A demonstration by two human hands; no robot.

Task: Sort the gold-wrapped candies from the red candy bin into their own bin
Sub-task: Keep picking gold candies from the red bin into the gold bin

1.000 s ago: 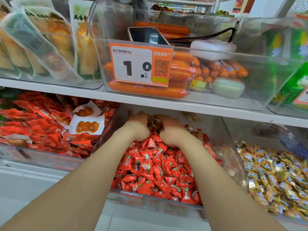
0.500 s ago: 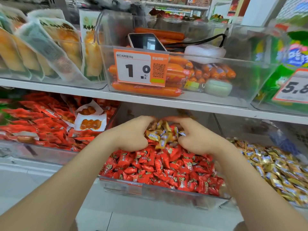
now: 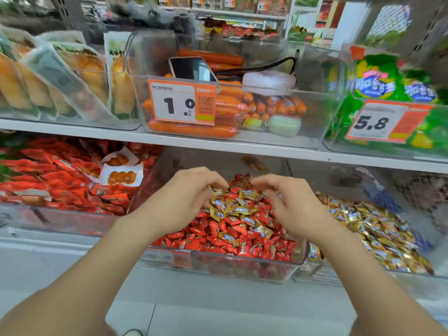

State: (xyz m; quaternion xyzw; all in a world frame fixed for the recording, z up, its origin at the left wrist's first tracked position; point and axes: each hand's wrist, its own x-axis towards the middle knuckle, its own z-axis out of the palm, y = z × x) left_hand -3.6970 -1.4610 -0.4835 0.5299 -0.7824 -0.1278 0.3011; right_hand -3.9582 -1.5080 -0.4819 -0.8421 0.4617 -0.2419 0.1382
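hands: left hand (image 3: 186, 202), right hand (image 3: 293, 207) cupping gold candies (image 3: 240, 209) | atop red candies (image 3: 242, 248)

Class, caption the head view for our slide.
Left hand and right hand flank gold-wrapped candies heaped in the red candy bin.

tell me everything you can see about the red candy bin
The red candy bin is a clear plastic tub on the lower shelf, filled with red-wrapped candies. Gold-wrapped candies lie heaped on top. The left hand and right hand flank that heap, fingers curled onto it. A bin of gold candies stands on its right.
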